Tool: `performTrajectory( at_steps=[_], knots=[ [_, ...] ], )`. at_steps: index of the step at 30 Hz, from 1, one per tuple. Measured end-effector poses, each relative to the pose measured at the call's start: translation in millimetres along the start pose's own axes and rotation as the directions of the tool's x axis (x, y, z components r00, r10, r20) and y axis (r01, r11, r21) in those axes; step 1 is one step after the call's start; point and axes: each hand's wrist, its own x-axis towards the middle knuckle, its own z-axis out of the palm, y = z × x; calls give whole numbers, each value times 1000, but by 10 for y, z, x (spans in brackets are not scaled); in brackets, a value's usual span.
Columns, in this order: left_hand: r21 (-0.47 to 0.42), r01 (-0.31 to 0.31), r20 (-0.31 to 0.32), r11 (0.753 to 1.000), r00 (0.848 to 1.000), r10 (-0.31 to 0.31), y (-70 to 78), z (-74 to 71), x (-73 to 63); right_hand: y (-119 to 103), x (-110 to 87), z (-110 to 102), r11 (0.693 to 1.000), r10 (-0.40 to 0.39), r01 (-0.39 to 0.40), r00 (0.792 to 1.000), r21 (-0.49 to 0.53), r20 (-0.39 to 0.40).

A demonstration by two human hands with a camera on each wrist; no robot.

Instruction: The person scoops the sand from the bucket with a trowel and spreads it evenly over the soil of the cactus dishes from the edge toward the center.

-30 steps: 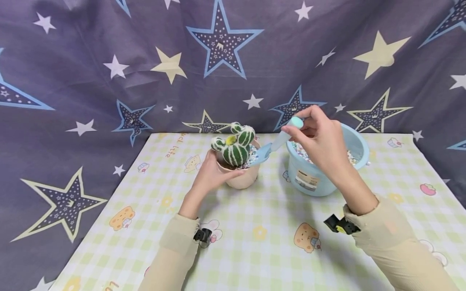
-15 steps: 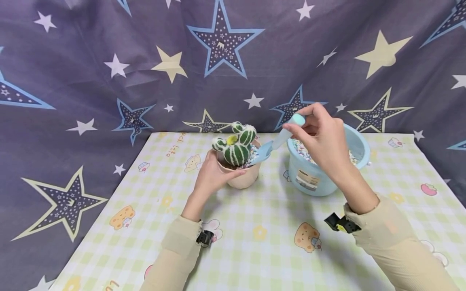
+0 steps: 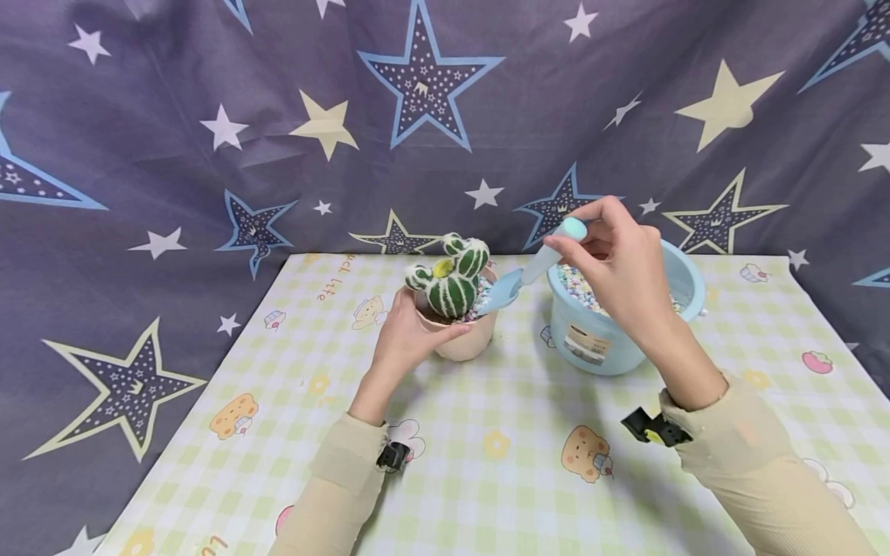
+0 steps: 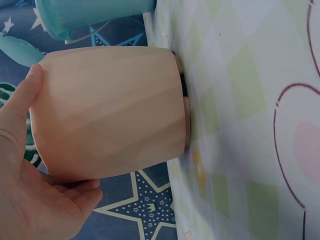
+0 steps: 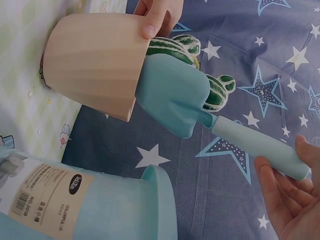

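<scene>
My left hand [image 3: 406,332] grips the side of a beige flowerpot [image 4: 110,110], with the thumb along its rim. A green cactus [image 3: 450,295] with white fuzzy ridges and a yellow tuft rises from the pot, and small pale pebbles [image 3: 483,292] lie beside it. Between thumb and fingers, my right hand [image 3: 622,266] pinches the handle end of a light blue toy shovel [image 5: 172,92]. The shovel slants down to the left, its blade over the pot's right rim. What the blade carries is hidden in the right wrist view.
A light blue bucket [image 3: 591,347] with a paper label stands right of the pot, under my right hand, holding more coloured pebbles [image 3: 577,287]. A checked cloth [image 3: 487,494] covers the table. Behind it hangs a dark curtain [image 3: 389,177] with stars.
My right hand and the shovel handle have shifted slightly to the right. The blade stays at the pot's rim, and the left hand keeps its grip on the pot.
</scene>
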Motion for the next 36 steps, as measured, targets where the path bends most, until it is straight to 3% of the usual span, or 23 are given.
performTrajectory(
  at_steps=[12,23,31,36],
  knots=[
    [-76,-14,0,997,1000,14,-4,10,-21,57,-15,-78,999,-39,40,997,15,-69],
    [-28,-40,-34,999,999,39,0,-112,-37,105,-64,-219,998,19,-11,990,58,-142],
    [-51,-74,-133,996,989,66,71,-248,-95,176,-99,-346,994,72,-54,980,100,-188],
    [-73,-131,-221,989,969,112,126,-302,-138,215,-104,-428,991,91,-68,972,112,-217]
  ],
)
